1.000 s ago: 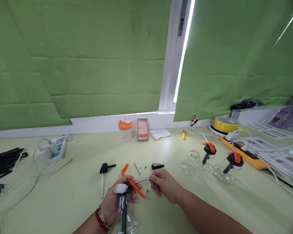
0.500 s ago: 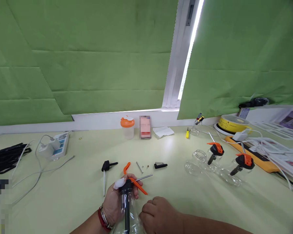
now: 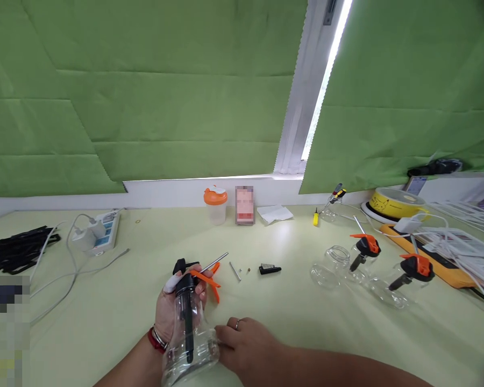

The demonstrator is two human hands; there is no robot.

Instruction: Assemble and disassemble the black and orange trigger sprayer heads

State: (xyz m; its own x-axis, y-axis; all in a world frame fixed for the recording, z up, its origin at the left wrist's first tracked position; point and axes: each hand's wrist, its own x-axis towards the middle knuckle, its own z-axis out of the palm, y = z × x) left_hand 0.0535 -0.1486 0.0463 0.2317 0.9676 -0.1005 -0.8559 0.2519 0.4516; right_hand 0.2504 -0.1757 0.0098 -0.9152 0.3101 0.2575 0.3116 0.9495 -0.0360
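A clear bottle (image 3: 204, 346) with a black pump top, a dark inner tube and a thin metal spout lies tilted in my left hand (image 3: 167, 312), whose fingers wrap round its neck beneath an orange lever (image 3: 204, 277). Beside the bottle's base, my right hand (image 3: 248, 344) has curled fingers touching or nearly touching the glass; whether it grips anything is hidden. Just behind the left hand are a black pump head (image 3: 179, 265) and another orange lever (image 3: 215, 290). Further right lie a metal pin (image 3: 235, 271) and a black part with a spring (image 3: 270, 269).
Two bottles with orange and black tops (image 3: 368, 246) (image 3: 417, 267) lie at right. Behind them are a yellow round tin (image 3: 397, 203) and an orange-edged case (image 3: 447, 271). An orange-lidded cup (image 3: 215, 204) and phone (image 3: 245, 205) stand at the back; a power strip (image 3: 107, 234) is left.
The bottle and my left hand have moved left and tilted, so more of the clear body shows. My right hand has shifted slightly left. The camera view has also shifted a little.
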